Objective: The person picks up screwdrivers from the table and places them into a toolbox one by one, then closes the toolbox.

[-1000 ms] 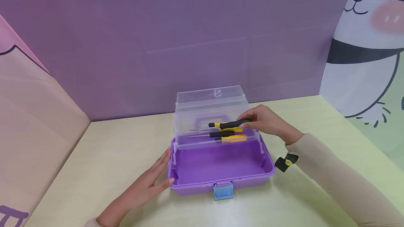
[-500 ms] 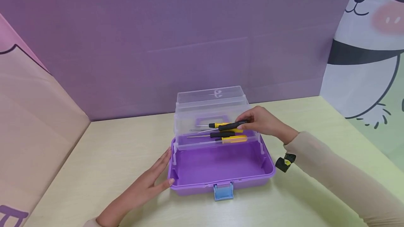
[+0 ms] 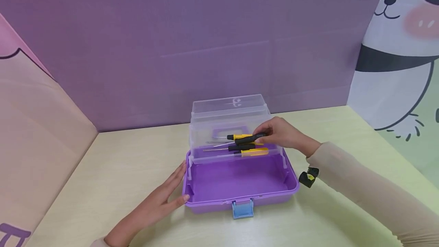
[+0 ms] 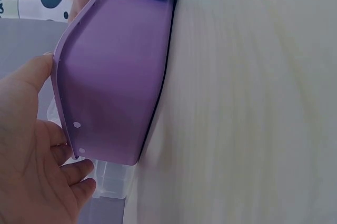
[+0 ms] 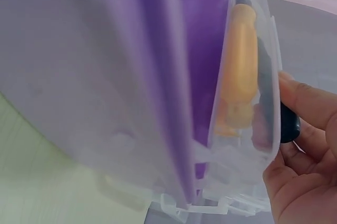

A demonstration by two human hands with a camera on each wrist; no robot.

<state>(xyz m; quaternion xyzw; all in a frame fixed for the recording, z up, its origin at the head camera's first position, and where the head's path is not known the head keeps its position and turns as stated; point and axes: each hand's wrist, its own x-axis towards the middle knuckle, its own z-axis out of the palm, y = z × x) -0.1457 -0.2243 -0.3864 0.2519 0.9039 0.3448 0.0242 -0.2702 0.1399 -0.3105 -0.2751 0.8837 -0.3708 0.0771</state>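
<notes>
A purple toolbox [image 3: 240,178] stands with its clear lid [image 3: 226,113] tipped back and a clear tray raised behind the main compartment. My left hand [image 3: 162,199] rests along the box's left rim, fingers straight. In the head view, my right hand [image 3: 279,132] pinches the end of a black-handled screwdriver [image 3: 246,139], low over the tray. Below it in the tray lie another black-handled screwdriver [image 3: 241,147] and a yellow-handled one [image 3: 254,152]. More yellow handles sit behind, partly covered. In the right wrist view, a black handle end [image 5: 289,124] shows between thumb and fingers.
A blue latch [image 3: 242,209] hangs at the box's front. The pale wooden table [image 3: 137,155] extends on both sides, with a purple backdrop [image 3: 171,48] behind. A black wrist camera [image 3: 308,177] hangs under the right sleeve.
My right hand has moved slightly left and down with the black-handled screwdriver, bringing it closer to the tools in the tray. The left hand and box stay put.
</notes>
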